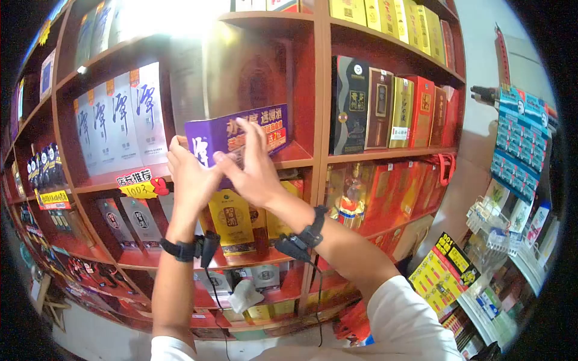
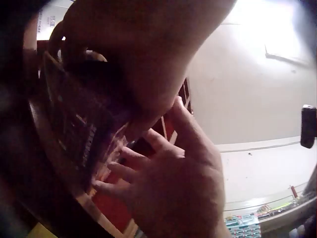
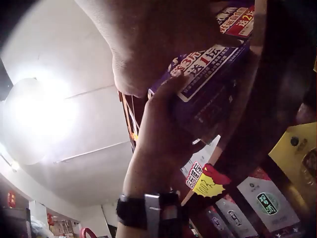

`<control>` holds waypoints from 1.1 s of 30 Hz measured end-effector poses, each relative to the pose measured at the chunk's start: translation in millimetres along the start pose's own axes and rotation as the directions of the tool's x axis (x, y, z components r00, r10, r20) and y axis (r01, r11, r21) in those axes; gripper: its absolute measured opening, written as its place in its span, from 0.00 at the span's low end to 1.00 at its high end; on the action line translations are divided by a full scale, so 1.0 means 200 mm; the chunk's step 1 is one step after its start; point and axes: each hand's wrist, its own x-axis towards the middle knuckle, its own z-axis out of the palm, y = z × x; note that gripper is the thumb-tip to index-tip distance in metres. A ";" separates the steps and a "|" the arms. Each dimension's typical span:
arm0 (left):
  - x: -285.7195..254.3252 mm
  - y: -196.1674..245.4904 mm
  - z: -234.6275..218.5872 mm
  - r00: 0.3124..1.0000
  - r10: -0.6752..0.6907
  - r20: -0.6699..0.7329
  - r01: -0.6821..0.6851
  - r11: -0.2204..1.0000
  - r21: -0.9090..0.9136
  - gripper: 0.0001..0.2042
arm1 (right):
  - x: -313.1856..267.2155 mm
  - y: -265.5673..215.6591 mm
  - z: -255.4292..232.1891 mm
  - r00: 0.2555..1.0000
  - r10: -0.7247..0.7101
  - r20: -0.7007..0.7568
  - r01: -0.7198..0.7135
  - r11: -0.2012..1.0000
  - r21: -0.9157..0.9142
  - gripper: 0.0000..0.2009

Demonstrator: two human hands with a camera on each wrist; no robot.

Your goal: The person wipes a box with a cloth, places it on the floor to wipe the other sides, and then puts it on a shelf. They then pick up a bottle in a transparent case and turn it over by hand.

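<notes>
A purple cardboard box (image 1: pixel 220 135) with printed Chinese lettering stands at the front of a shelf bay, its lower part overlapped by both hands. My left hand (image 1: pixel 195 167) grips its left end, the fingers round the side and the thumb toward the front. Across the printed front, my right hand (image 1: pixel 256 171) rests with its fingers extended and spread. The left wrist view shows these right fingers (image 2: pixel 126 173) against the box face. In the right wrist view, red and white print shows on the box (image 3: pixel 208 69), beside my left hand (image 3: pixel 166 124).
Silver-white boxes (image 1: pixel 120 120) stand left of the purple box, above a yellow price tag (image 1: pixel 141 188). A wooden upright (image 1: pixel 322 90) separates it from dark and red boxes (image 1: pixel 421 111) on the right. Yellow boxes (image 1: pixel 232 219) fill the shelf below. Cables (image 1: pixel 217 295) hang from both wristbands.
</notes>
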 end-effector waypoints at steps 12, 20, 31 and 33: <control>-0.29 0.25 0.06 0.987 0.139 -0.076 -0.132 0.987 0.090 0.67 | 0.10 0.00 -0.30 0.906 0.354 0.231 -0.422 0.747 0.513 0.22; -0.32 0.19 0.02 0.953 0.295 -0.071 -0.299 0.953 -0.046 0.56 | 0.13 0.16 -0.44 0.957 0.285 0.056 -0.288 0.899 0.329 0.35; -0.31 0.19 0.14 0.901 0.423 -0.098 -0.382 0.879 0.286 0.43 | 0.10 -0.13 -0.31 0.952 0.298 -0.071 -0.297 0.955 0.011 0.29; -0.33 0.18 0.14 0.896 0.437 -0.082 -0.406 0.879 0.250 0.44 | 0.11 -0.09 -0.30 0.959 0.248 -0.140 -0.266 0.956 -0.127 0.29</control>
